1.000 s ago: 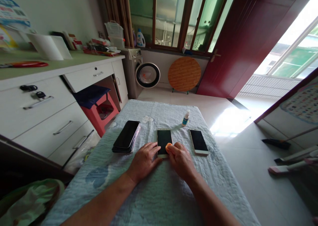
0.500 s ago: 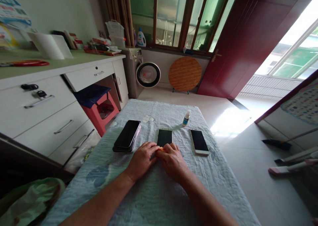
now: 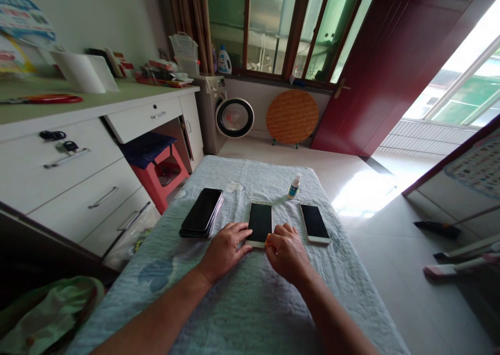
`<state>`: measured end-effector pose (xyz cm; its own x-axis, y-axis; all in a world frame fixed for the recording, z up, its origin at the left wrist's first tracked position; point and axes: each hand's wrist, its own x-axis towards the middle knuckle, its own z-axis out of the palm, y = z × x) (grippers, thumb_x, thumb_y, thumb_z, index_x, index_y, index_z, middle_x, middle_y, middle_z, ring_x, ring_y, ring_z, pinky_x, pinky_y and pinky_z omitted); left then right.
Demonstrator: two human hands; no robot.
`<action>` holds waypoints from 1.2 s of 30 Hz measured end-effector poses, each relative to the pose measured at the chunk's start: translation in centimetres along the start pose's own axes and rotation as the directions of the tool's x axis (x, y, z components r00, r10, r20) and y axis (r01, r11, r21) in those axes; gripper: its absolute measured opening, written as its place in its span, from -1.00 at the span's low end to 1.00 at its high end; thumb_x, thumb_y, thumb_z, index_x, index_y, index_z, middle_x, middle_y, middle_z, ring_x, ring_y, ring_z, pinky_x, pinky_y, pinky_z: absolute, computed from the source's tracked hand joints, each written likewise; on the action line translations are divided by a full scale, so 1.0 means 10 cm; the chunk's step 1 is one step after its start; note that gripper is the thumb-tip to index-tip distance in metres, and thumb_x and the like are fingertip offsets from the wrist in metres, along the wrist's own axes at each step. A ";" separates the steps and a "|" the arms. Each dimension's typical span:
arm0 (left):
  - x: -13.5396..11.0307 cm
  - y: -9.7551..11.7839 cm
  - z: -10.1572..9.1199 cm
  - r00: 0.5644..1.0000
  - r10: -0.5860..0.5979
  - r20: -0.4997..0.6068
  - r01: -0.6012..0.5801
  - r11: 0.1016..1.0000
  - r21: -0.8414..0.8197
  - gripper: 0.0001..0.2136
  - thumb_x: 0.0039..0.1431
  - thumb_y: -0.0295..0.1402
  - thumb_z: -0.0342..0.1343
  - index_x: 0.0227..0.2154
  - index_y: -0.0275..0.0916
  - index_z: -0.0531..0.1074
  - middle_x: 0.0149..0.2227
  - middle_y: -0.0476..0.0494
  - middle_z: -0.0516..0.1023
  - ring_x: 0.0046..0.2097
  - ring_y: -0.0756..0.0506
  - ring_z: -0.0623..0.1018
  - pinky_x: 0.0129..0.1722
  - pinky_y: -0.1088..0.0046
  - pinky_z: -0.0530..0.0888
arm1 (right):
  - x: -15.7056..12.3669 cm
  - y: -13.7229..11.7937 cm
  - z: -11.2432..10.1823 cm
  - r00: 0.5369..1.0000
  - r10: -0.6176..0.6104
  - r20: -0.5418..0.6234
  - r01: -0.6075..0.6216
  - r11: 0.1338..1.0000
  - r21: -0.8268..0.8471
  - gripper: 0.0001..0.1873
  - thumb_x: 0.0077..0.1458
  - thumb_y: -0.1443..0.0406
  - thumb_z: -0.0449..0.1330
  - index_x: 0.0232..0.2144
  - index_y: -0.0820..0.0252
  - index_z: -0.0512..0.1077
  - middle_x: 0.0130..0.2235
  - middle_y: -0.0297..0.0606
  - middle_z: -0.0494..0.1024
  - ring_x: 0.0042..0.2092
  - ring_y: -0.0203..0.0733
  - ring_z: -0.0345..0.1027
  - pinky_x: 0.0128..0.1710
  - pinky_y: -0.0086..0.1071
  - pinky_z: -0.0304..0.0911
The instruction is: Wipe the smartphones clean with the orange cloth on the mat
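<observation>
A white-framed phone point(image 3: 260, 223) lies screen up in the middle of a pale blue cloth point(image 3: 250, 298). My left hand point(image 3: 225, 250) rests beside its near left corner, fingers touching the phone's edge. My right hand point(image 3: 286, 249) is closed at the phone's near right corner, pinching a small orange thing point(image 3: 267, 238) that barely shows. A second white phone point(image 3: 314, 223) lies to the right. A stack of dark phones point(image 3: 202, 219) sits to the left. A small spray bottle point(image 3: 294, 186) stands behind the phones.
White drawers point(image 3: 78, 183) and a counter run along the left, with a red stool point(image 3: 158, 167) under it. A washing machine point(image 3: 224, 115) and a round wooden tabletop point(image 3: 292, 116) stand by the far wall. A green bag point(image 3: 42, 313) lies at lower left.
My right hand, which was on the middle phone's screen with the orange thing, has slid back and right off the screen to its near right corner. My left hand barely moved.
</observation>
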<state>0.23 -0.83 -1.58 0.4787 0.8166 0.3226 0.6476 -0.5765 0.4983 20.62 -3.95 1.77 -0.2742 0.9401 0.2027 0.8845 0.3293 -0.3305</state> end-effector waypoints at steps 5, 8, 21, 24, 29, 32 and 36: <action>0.00 0.00 -0.01 1.000 0.001 0.013 -0.001 1.000 -0.029 -0.71 0.18 -0.28 0.23 -0.03 -0.15 0.50 0.07 -0.17 0.50 0.10 -0.20 0.46 0.12 0.16 0.41 | 0.02 -0.13 0.09 0.991 -0.130 0.036 0.129 0.991 0.034 -0.86 0.20 0.38 0.11 -0.34 0.11 0.46 -0.29 -0.30 0.40 -0.19 -0.20 0.15 -0.18 -0.34 0.00; 0.01 0.01 -0.02 1.000 -0.010 0.017 0.011 0.999 -0.036 -0.72 0.21 -0.29 0.19 -0.02 -0.12 0.50 0.07 -0.16 0.50 0.10 -0.20 0.46 0.12 0.16 0.40 | 0.05 -0.19 0.15 0.984 -0.165 0.059 0.165 0.986 0.015 -0.87 0.24 0.34 0.11 -0.22 0.05 0.45 -0.26 -0.29 0.41 -0.17 -0.18 0.14 -0.17 -0.32 0.00; 0.00 -0.01 -0.01 1.000 0.002 0.006 -0.001 1.000 -0.016 -0.73 0.21 -0.29 0.21 -0.03 -0.15 0.51 0.06 -0.17 0.51 0.09 -0.19 0.47 0.12 0.17 0.41 | 0.03 -0.07 0.02 0.989 -0.136 0.065 0.132 0.990 0.054 -0.84 0.15 0.41 0.15 -0.39 0.09 0.50 -0.33 -0.31 0.39 -0.19 -0.21 0.14 -0.15 -0.34 -0.01; -0.01 -0.02 0.01 1.000 0.008 -0.013 -0.008 1.000 -0.015 -0.74 0.19 -0.33 0.22 -0.04 -0.13 0.52 0.06 -0.16 0.51 0.10 -0.20 0.47 0.12 0.15 0.42 | 0.01 0.03 -0.04 0.995 -0.079 0.052 0.076 0.996 0.052 -0.82 0.10 0.43 0.15 -0.44 0.12 0.51 -0.36 -0.31 0.40 -0.21 -0.21 0.15 -0.18 -0.34 -0.02; 0.00 -0.02 0.01 1.000 0.007 -0.023 -0.008 1.000 -0.025 -0.72 0.15 -0.38 0.25 -0.05 -0.14 0.52 0.05 -0.16 0.52 0.08 -0.20 0.48 0.11 0.15 0.43 | 0.01 0.10 -0.09 0.999 -0.033 0.041 0.031 0.998 0.047 -0.80 0.06 0.44 0.15 -0.52 0.14 0.51 -0.40 -0.30 0.41 -0.23 -0.20 0.16 -0.20 -0.33 -0.02; 0.00 -0.01 0.00 1.000 -0.001 -0.019 0.000 1.000 -0.027 -0.71 0.13 -0.40 0.27 -0.06 -0.15 0.52 0.04 -0.16 0.52 0.08 -0.19 0.48 0.10 0.16 0.43 | 0.02 0.09 -0.09 0.999 -0.017 0.031 0.016 0.999 0.035 -0.80 0.04 0.45 0.16 -0.55 0.15 0.49 -0.42 -0.28 0.41 -0.24 -0.19 0.16 -0.21 -0.32 -0.01; 0.00 0.00 -0.01 1.000 -0.005 -0.015 0.004 1.000 -0.018 -0.69 0.10 -0.43 0.30 -0.07 -0.15 0.52 0.03 -0.15 0.52 0.07 -0.20 0.48 0.10 0.16 0.43 | 0.02 0.07 -0.08 1.000 0.009 0.010 -0.009 1.000 0.012 -0.77 0.06 0.44 0.14 -0.59 0.17 0.47 -0.43 -0.26 0.40 -0.25 -0.18 0.16 -0.22 -0.31 -0.02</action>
<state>0.22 -0.80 -1.50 0.4667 0.8197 0.3321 0.6390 -0.5722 0.5141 21.51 -3.59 2.31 -0.2698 0.9439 0.1902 0.8825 0.3215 -0.3433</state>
